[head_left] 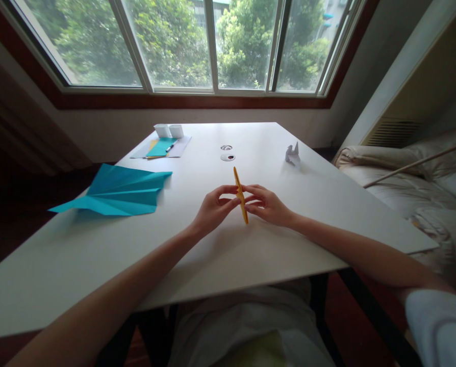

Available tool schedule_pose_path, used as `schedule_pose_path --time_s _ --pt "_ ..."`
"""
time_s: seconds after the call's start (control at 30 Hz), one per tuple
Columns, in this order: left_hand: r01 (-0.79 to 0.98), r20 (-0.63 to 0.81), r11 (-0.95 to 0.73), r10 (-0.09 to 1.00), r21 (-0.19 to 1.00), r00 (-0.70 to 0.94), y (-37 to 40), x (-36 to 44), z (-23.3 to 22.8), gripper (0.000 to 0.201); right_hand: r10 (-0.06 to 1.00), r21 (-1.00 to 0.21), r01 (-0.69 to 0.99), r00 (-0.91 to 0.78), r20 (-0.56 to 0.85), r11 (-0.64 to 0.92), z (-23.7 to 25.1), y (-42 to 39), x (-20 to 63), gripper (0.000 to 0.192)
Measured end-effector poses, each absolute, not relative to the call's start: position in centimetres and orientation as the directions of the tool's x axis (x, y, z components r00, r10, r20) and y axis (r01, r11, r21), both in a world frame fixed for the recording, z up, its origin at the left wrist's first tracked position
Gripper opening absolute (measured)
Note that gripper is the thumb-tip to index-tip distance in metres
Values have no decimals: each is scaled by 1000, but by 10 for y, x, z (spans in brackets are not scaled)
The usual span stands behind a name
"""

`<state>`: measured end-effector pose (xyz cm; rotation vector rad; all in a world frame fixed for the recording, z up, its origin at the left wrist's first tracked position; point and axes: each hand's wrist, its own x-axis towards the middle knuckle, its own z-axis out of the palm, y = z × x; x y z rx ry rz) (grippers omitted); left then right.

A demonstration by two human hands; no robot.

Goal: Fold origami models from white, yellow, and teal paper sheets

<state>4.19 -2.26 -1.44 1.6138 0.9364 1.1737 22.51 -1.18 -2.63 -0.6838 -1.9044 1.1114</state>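
A folded yellow paper piece (245, 210), seen nearly edge-on, stands up between my two hands over the front middle of the white table (289, 244). My left hand (217, 205) pinches it from the left, thumb and fingers on its middle. From the right, my right hand (268, 204) grips the same piece with its fingertips. Its exact folded shape is hard to tell from this angle. To the left of my hands lies a large creased sheet of blue paper (124, 191). A folded grey-white paper bird (293, 154) stands beyond my right hand.
Two round stickers or discs (228, 157) lie beyond my hands. At the back left, two white cups (169, 131) stand by stacked coloured paper (161, 147) with a pen (172, 146) on it. A window is behind the table; a cushioned seat (388, 173) is at the right.
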Motion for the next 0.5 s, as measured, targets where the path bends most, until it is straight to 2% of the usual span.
schedule_pose_path --time_s 0.5 --pt "61 261 -289 922 955 286 -22 41 -16 37 784 -875 99 -501 367 473 -29 -12 225 49"
